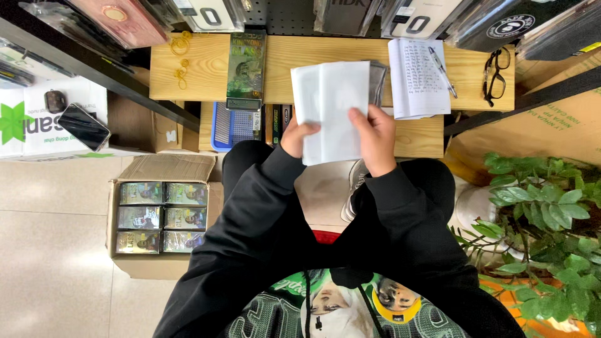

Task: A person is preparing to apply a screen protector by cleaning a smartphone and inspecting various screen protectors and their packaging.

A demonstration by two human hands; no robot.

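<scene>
1. White paper sheets (330, 103), held up in both hands above the near edge of the wooden desk (206, 69); a darker, clear-wrapped flat packet (378, 81) peeking out behind the sheets' right edge.
2. Left hand (296, 136) clamped on the sheets' lower left corner, thumb over the front face.
3. Right hand (374, 139) clamped on the sheets' lower right part, thumb pressed on the front, fingers hidden behind.
4. Just right of the sheets, flat on the desk: an open notebook (418, 78) with handwritten lines, a pen (442, 70) lying across its right page.
5. Further right of the sheets, near the desk's end: black-framed glasses (496, 75).
6. Left of the sheets: a green printed box (245, 66) on the desk, with a blue mesh basket (233, 127) below it on the desk's lower shelf.
7. Far left of the sheets, on the desk: yellow rubber bands (181, 59).
8. Below and left of the sheets, on the floor: an open cardboard box (164, 169) holding rows of green packs (161, 217).
9. Well left of the sheets: a black phone (84, 127) on a white carton.
10. Lower right of the sheets: a leafy green plant (544, 213).
</scene>
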